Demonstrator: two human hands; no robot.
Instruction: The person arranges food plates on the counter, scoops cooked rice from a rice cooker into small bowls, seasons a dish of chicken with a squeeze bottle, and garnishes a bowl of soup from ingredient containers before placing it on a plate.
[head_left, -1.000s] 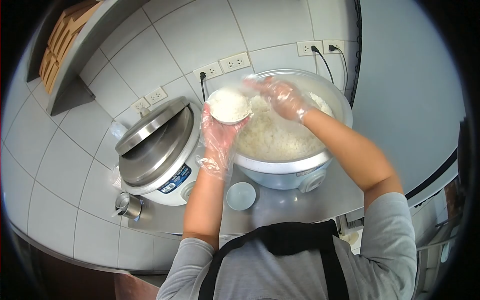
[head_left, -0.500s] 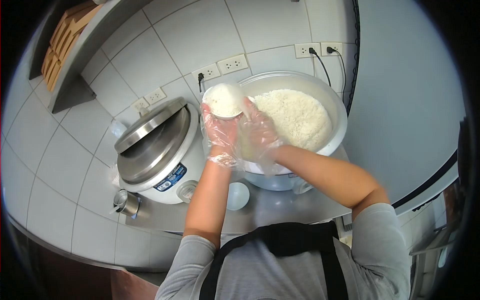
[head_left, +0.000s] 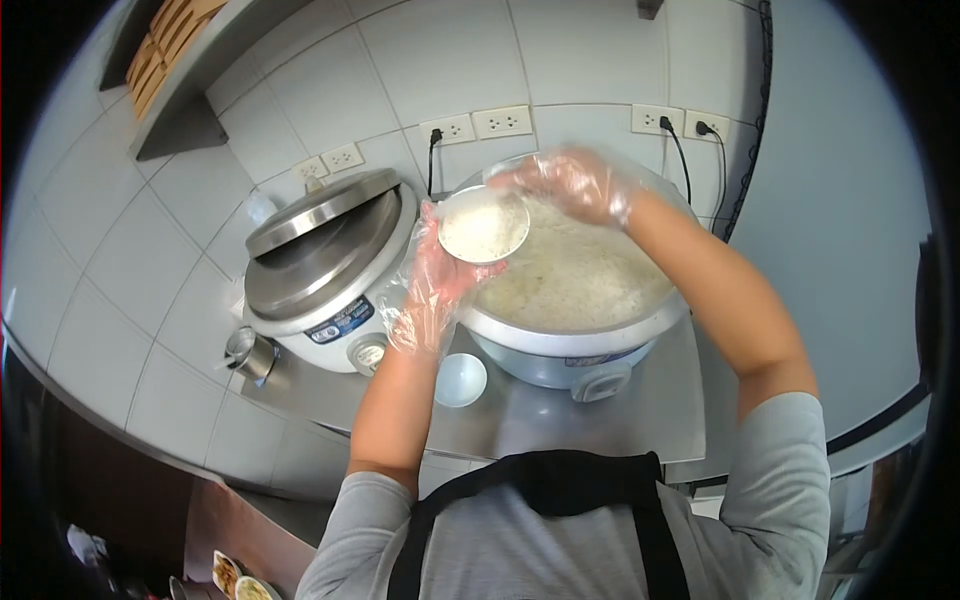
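Note:
My left hand [head_left: 450, 265], in a clear plastic glove, holds a small white bowl [head_left: 510, 250] from below and the side. White rice [head_left: 482, 228] fills the bowl. My gloved right hand [head_left: 575, 185] is above the far side of the large open rice cooker [head_left: 560, 343], its fingers bent toward the bowl. A blurred pale flat piece [head_left: 468, 203] lies over the bowl's upper edge near those fingers; its kind cannot be made out. Rice [head_left: 580, 280] lies inside the cooker. A second small bowl [head_left: 461, 381] stands on the metal counter [head_left: 560, 430].
Another rice cooker [head_left: 300, 335] stands left, its steel lid [head_left: 325, 212] tilted. Beside it is a metal cup [head_left: 252, 354]. Cords run from wall outlets [head_left: 503, 122] behind. A shelf [head_left: 200, 90] juts out upper left. Food dishes [head_left: 240, 580] appear at lower left.
My right hand has moved from beside the bowl up and right, over the cooker's far side. The bowl has tipped so its top faces me more. The camera view has shifted.

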